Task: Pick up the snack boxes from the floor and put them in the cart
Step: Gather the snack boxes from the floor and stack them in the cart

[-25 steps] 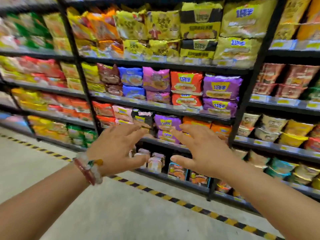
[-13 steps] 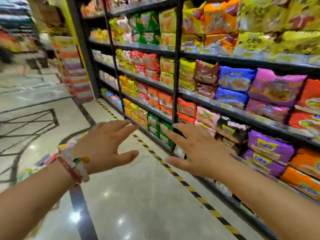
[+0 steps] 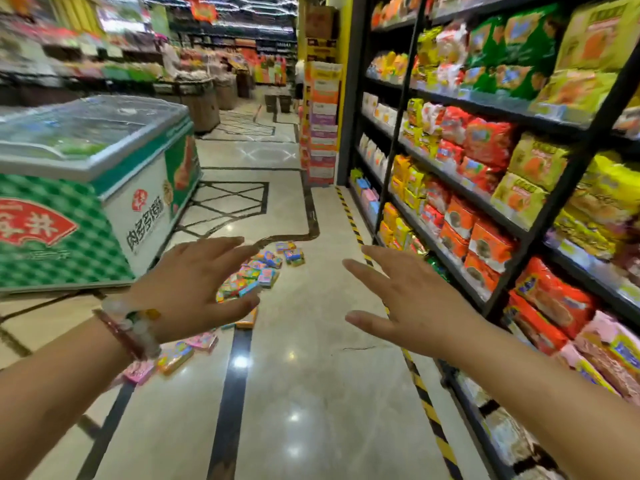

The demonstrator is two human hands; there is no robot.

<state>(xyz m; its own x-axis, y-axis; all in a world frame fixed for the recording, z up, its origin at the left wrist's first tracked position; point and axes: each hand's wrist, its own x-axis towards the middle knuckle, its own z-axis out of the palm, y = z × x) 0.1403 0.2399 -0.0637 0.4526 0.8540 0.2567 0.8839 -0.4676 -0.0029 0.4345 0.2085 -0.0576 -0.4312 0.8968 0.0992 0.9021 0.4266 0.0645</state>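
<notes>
Several small colourful snack boxes (image 3: pixel 266 268) lie scattered on the shiny floor ahead, a little left of centre. More of them, pink and orange (image 3: pixel 175 356), lie nearer, partly hidden under my left wrist. My left hand (image 3: pixel 197 289) hovers in the air above the pile, fingers spread, holding nothing; a beaded bracelet sits on its wrist. To the right, my right hand (image 3: pixel 405 303) is also spread and empty, raised over bare floor. No cart is in view.
A green and white chest freezer (image 3: pixel 104 188) with a glass lid stands at the left. Tall black shelves of noodle packets (image 3: pixel 485 202) line the right, edged by yellow-black floor tape (image 3: pixel 427 407). A stack of boxes (image 3: pixel 322 123) stands at the shelf's end.
My view has swung left from facing the shelves to looking down the aisle. The snack boxes on the floor and the freezer have come into sight. Both hands stay spread and empty.
</notes>
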